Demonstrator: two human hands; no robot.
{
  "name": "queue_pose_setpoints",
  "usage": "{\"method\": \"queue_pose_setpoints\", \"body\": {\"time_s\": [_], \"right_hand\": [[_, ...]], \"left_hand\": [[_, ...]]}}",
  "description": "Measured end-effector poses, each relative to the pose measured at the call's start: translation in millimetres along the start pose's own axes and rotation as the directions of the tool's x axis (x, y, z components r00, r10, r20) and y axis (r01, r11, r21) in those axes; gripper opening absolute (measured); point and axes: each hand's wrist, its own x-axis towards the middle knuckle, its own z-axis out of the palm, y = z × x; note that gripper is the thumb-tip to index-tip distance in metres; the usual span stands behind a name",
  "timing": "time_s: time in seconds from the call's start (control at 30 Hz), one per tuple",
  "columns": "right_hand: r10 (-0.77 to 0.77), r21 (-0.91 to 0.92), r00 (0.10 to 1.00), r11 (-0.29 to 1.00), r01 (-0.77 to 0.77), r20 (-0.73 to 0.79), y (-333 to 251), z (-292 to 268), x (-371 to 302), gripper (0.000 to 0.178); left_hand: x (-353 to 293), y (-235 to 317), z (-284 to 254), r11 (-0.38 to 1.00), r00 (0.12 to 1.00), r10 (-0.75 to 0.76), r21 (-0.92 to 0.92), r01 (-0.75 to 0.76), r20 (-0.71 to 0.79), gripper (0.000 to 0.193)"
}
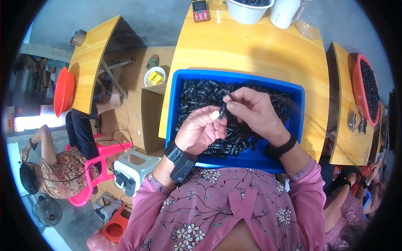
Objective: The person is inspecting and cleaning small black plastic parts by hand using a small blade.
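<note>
Both my hands are raised over a blue tray (302,121) heaped with small black cylindrical plastic parts (201,94). My left hand (194,131) pinches one small black plastic part (222,112) between thumb and fingers; a pale cover sits on the thumb tip. Close beside it, the thumb and forefinger of my right hand (257,112) are pressed together on a thin dark strip (228,95), which points toward the part in the left hand. Whether strip and part touch, I cannot tell.
The tray rests on a yellow wooden table (217,46). Along its far edge are a red phone (201,11), a white bowl of black parts (247,12) and a clear plastic container (307,26). Right stands another table with a red basin (361,90). Left, a person sits on a pink chair (94,167).
</note>
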Motion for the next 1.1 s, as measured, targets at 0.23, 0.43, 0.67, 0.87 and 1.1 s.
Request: {"method": "queue_pose_setpoints", "body": {"time_s": [0.23,0.43,0.67,0.87,1.1], "right_hand": [[-0.120,0.008,0.993,0.993,0.120,0.017,15.1,3.8,-0.9,0.019],[-0.209,-0.074,0.977,0.975,0.211,0.029,17.0,6.5,-1.5,0.017],[-0.062,-0.114,0.995,0.992,0.054,-0.075,-0.5,2.0,-0.1,0.014],[-0.267,-0.495,0.954,0.853,0.167,-0.139,16.6,-10.0,5.5,0.014],[-0.280,-0.823,0.955,0.515,0.240,0.104,21.4,-8.3,1.8,0.013]], "left_hand": [[5.5,-1.9,-8.1,0.992,0.996,-0.006,-0.128,0.017,0.084,0.015],[3.5,-2.7,-5.4,0.999,0.999,-0.021,-0.039,0.022,0.036,0.015],[3.2,-1.0,-2.3,0.996,0.994,0.059,-0.066,-0.052,0.095,0.006],[-9.2,5.2,-1.0,0.949,0.940,0.306,-0.128,-0.288,0.150,0.004],[-49.8,51.2,-35.0,0.764,0.766,0.642,0.125,-0.633,-0.037,0.016]]}}
